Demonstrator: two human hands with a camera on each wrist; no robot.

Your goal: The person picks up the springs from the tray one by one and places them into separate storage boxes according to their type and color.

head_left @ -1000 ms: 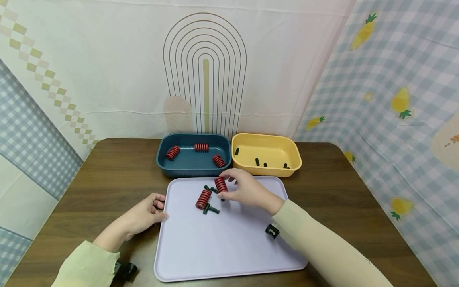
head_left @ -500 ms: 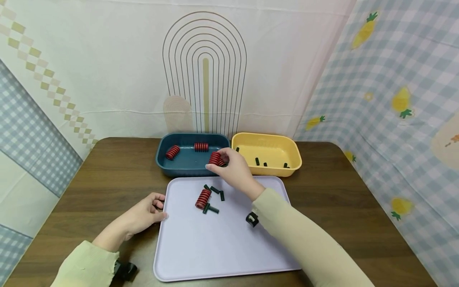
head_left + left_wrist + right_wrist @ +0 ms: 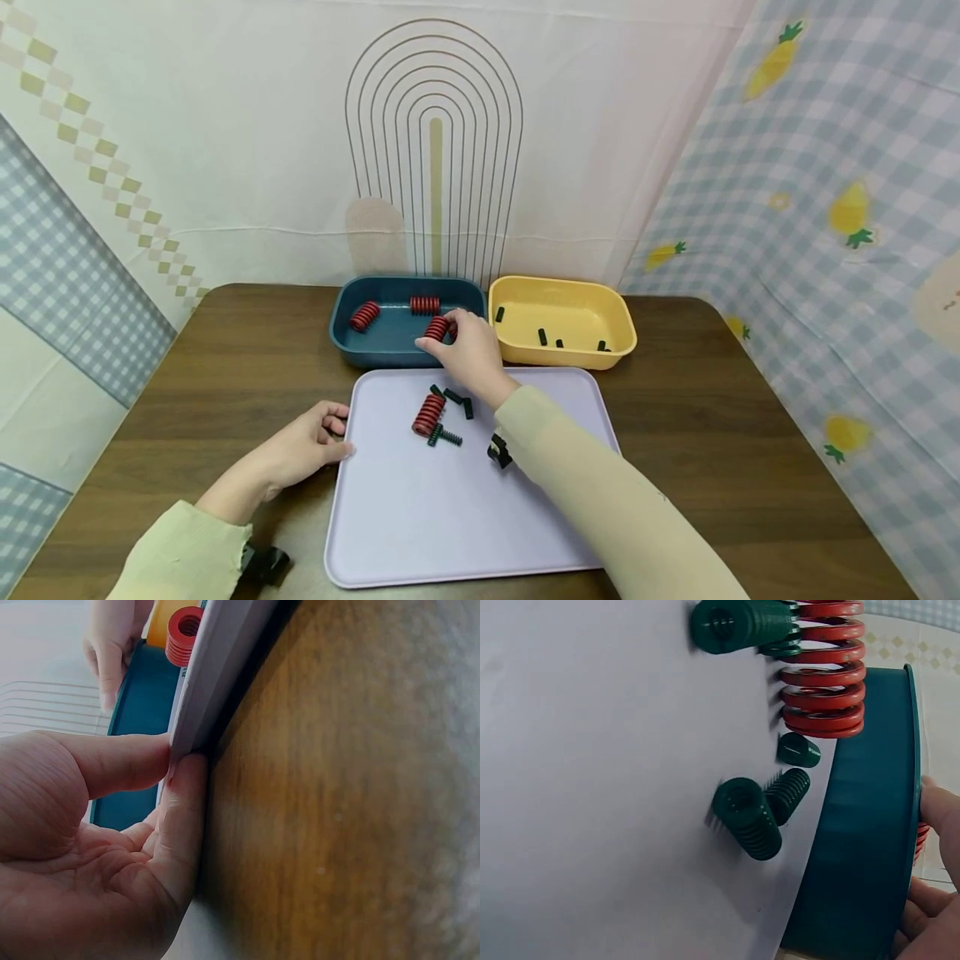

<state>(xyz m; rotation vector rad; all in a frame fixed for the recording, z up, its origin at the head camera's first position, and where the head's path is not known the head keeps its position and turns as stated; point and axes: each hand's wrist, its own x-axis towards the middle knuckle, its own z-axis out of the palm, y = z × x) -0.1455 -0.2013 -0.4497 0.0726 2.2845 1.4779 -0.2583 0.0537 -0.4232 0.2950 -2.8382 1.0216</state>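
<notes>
My right hand [image 3: 472, 354] pinches a red coil spring [image 3: 436, 328] between thumb and fingers over the dark blue bin [image 3: 352, 354], at its front right part. In the right wrist view the bin's wall hides most of that spring. My left hand [image 3: 303, 446] pinches the left rim of the lilac tray [image 3: 450, 517], thumb on top and a finger beneath in the left wrist view. Another thick red spring [image 3: 429, 414] lies on the tray. Several thin dark green springs [image 3: 748, 819] lie around it.
Inside the blue bin lie other red springs [image 3: 365, 317]. To its right stands a yellow bin [image 3: 562, 360] with several small dark green springs [image 3: 542, 337]. Both bins stand behind the tray on a brown wooden table [image 3: 720, 433], before a patterned cloth backdrop [image 3: 285, 150].
My right hand has carried the red spring from above the tray up and left to the blue bin, uncovering a green spring on the tray. The left hand stays at the tray's rim.
</notes>
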